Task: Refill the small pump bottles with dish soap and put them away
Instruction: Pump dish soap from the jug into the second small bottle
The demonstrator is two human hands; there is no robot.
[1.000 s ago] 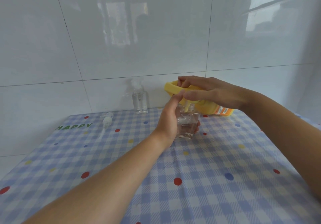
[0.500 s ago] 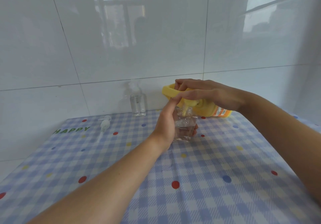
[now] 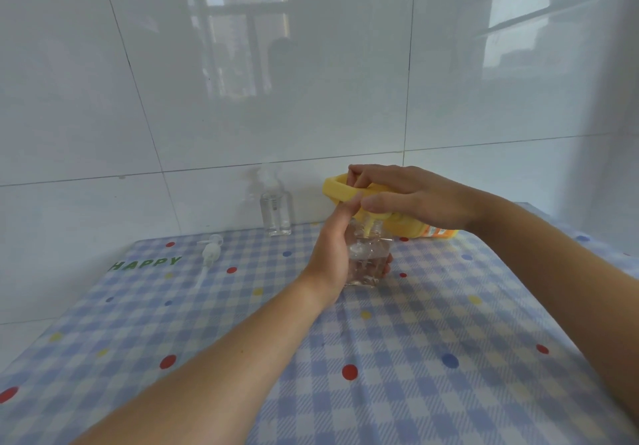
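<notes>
Left hand (image 3: 332,254) wraps the open bottle (image 3: 368,259), upright on the checked bench (image 3: 380,358); right hand (image 3: 411,197) just above, fingers curled round the handle of the yellow jug (image 3: 339,190), tipped spout-down over the bottle's neck, a pale strand of soap (image 3: 369,229) between them; a loose pump (image 3: 210,254) lies well left of the left hand; beyond, a second bottle (image 3: 275,214), pump on, stands against the tiled wall (image 3: 311,99).

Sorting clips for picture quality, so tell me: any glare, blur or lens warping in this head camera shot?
Head view: glossy wall tiles show a bright window reflection; head view: tile seams lean and bend, wide-lens distortion; head view: the clear bottle in the left hand, under the right hand's yellow jug, looks soft.
</notes>
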